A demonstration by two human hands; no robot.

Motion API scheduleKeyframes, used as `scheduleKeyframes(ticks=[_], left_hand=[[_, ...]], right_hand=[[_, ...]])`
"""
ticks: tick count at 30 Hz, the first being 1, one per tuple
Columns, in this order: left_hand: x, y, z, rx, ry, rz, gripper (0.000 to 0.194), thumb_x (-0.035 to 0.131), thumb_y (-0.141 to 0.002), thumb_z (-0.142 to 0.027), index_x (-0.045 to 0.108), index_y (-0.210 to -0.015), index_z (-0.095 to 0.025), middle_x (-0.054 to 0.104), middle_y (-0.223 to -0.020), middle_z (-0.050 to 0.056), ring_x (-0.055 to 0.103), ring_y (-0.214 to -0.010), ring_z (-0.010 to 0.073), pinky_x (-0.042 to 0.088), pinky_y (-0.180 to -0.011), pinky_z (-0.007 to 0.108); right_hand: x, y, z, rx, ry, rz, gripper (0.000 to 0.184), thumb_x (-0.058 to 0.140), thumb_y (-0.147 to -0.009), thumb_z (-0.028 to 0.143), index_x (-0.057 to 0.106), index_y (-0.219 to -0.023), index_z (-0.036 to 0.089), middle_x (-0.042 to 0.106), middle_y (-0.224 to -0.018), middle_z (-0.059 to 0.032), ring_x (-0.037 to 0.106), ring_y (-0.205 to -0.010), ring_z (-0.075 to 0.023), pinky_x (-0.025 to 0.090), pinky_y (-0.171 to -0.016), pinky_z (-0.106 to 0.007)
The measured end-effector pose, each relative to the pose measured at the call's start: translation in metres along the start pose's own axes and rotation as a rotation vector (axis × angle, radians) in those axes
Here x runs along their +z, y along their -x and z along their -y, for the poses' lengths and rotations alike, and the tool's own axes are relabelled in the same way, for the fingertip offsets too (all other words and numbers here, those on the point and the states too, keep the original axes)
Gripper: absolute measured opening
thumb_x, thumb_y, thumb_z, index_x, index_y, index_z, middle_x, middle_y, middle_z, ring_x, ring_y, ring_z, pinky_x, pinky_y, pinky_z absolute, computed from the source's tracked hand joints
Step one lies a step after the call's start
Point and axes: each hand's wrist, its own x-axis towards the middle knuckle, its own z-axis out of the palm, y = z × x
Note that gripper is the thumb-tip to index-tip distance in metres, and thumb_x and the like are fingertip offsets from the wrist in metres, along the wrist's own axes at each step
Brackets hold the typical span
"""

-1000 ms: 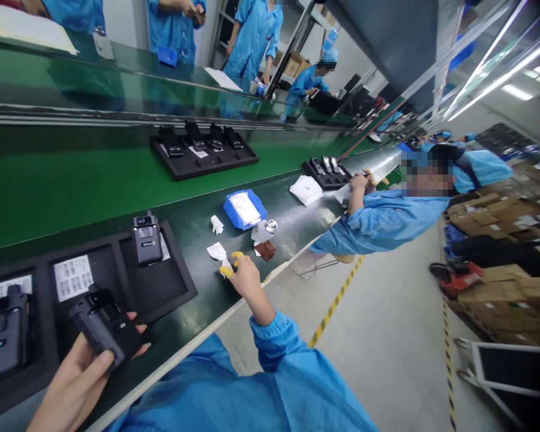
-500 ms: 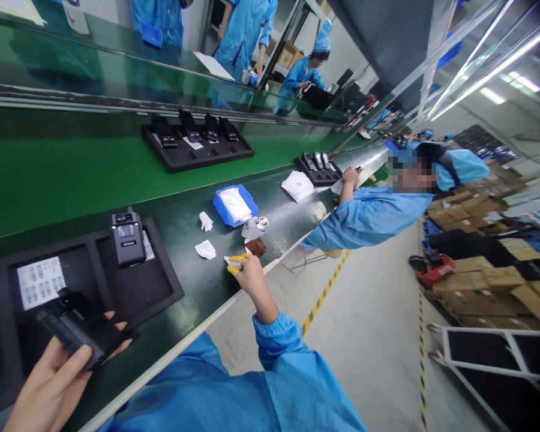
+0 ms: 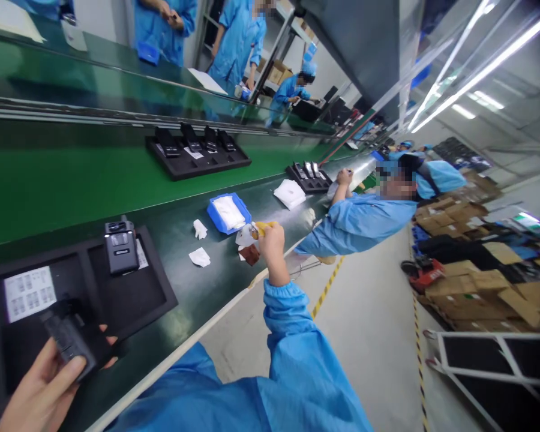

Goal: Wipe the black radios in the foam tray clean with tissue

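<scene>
My left hand [image 3: 45, 384] is closed round a black handheld device [image 3: 69, 339], tilted above the near compartment of a black foam tray [image 3: 155, 288]. A second such device [image 3: 120, 251] lies in the adjoining compartment, and a white label sheet [image 3: 29, 293] is beside the held one. Yellow finger covers are on my right hand [image 3: 272, 243], whose fingers are bent together at the metal top of a small white bottle [image 3: 243, 236]. Whatever may be pinched there is hidden. Just below is a brown cloth [image 3: 251, 255].
A blue bin of white wipes [image 3: 227, 227] stands behind the bottle; crumpled wipes [image 3: 200, 258] lie left of it. Farther off are a stack of white sheets [image 3: 290, 194] and another device tray [image 3: 198, 168]. A co-worker [image 3: 364, 216] sits at right along the bench edge [image 3: 216, 315].
My right hand has moved right and away from me, from beside the brown cloth to the bottle's top. My left hand still holds the device, and the view has shifted slightly.
</scene>
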Motion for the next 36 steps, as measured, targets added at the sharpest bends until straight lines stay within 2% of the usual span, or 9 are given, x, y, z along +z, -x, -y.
scheduleKeyframes(ticks=[5,7,10,12,16,20,24,29,36], left_hand=[[0.001,0.02,0.001,0.086,0.062,0.101,0.065,0.084,-0.053,-0.039,0.054,-0.11,-0.027,0.06,-0.113,0.004,0.061,-0.092,0.0238,0.058,-0.073,0.034],[-0.002,0.025,0.005,0.085,0.077,0.189,0.085,0.087,-0.048,-0.034,0.047,-0.122,-0.028,0.055,-0.12,0.007,0.059,-0.096,0.0248,0.057,-0.076,0.036],[-0.006,0.028,0.01,0.121,0.06,0.24,0.105,0.086,-0.049,-0.032,0.032,-0.139,-0.029,0.053,-0.118,0.009,0.058,-0.092,0.0222,0.055,-0.073,0.034],[-0.007,0.03,0.011,0.147,0.034,0.236,0.111,0.085,-0.051,-0.03,0.023,-0.144,-0.03,0.051,-0.119,0.009,0.058,-0.088,0.0184,0.053,-0.074,0.032],[-0.004,0.034,0.009,0.164,-0.021,0.224,0.117,0.083,-0.054,-0.029,0.014,-0.147,-0.026,0.046,-0.127,0.012,0.057,-0.091,0.0171,0.049,-0.079,0.031],[-0.004,0.037,0.013,0.194,-0.076,0.208,0.117,0.082,-0.054,-0.028,0.013,-0.148,-0.024,0.044,-0.133,0.013,0.055,-0.105,0.0225,0.046,-0.09,0.036],[-0.006,0.041,0.014,0.215,-0.124,0.2,0.118,0.081,-0.054,-0.029,0.012,-0.148,-0.021,0.046,-0.134,0.013,0.053,-0.111,0.0244,0.042,-0.096,0.037],[-0.008,0.048,0.005,0.239,-0.169,0.204,0.118,0.078,-0.054,-0.025,0.008,-0.148,-0.021,0.048,-0.13,0.014,0.058,-0.102,0.024,0.049,-0.081,0.034],[-0.008,0.052,-0.003,0.223,-0.147,0.22,0.12,0.08,-0.052,-0.028,0.009,-0.148,-0.018,0.045,-0.132,0.015,0.055,-0.107,0.0251,0.049,-0.083,0.034]], right_hand=[[0.0,0.011,0.0,-0.07,0.013,0.093,0.028,0.046,-0.074,0.004,0.072,-0.082,0.005,0.06,-0.086,-0.016,0.051,-0.082,-0.0214,0.036,-0.075,-0.03],[-0.001,0.016,-0.001,-0.082,0.008,0.114,0.031,0.043,-0.074,0.006,0.072,-0.085,0.002,0.059,-0.083,-0.0183,0.051,-0.079,-0.0235,0.035,-0.071,-0.032],[0.001,0.032,0.013,-0.132,-0.061,0.016,0.035,0.044,-0.077,0.016,0.07,-0.096,0.003,0.058,-0.086,-0.0188,0.05,-0.079,-0.0256,0.035,-0.069,-0.034],[0.002,0.059,0.036,-0.369,-0.251,-0.073,0.035,0.045,-0.079,0.022,0.07,-0.1,0.009,0.057,-0.088,-0.0146,0.05,-0.081,-0.0234,0.035,-0.071,-0.033],[-0.006,0.137,0.1,-0.966,-0.568,-0.042,0.032,0.045,-0.081,0.017,0.069,-0.102,0.024,0.057,-0.093,-0.0063,0.049,-0.087,-0.0181,0.032,-0.078,-0.033],[-0.014,0.188,0.15,-1.26,-0.713,0.022,0.04,0.05,-0.079,0.01,0.066,-0.11,0.03,0.058,-0.095,-0.0023,0.046,-0.086,-0.0144,0.025,-0.086,-0.036],[-0.016,0.201,0.165,-1.337,-0.757,-0.003,0.037,0.049,-0.082,0.01,0.067,-0.106,0.031,0.061,-0.092,-0.0001,0.046,-0.087,-0.0133,0.021,-0.09,-0.037],[-0.017,0.206,0.163,-1.457,-0.788,0.023,0.034,0.046,-0.086,0.013,0.069,-0.1,0.034,0.063,-0.088,0.0031,0.048,-0.083,-0.0105,0.019,-0.093,-0.037],[-0.02,0.208,0.166,-1.35,-0.852,0.006,0.039,0.045,-0.086,0.013,0.065,-0.11,0.036,0.064,-0.088,0.0032,0.049,-0.084,-0.0104,0.019,-0.092,-0.037]])
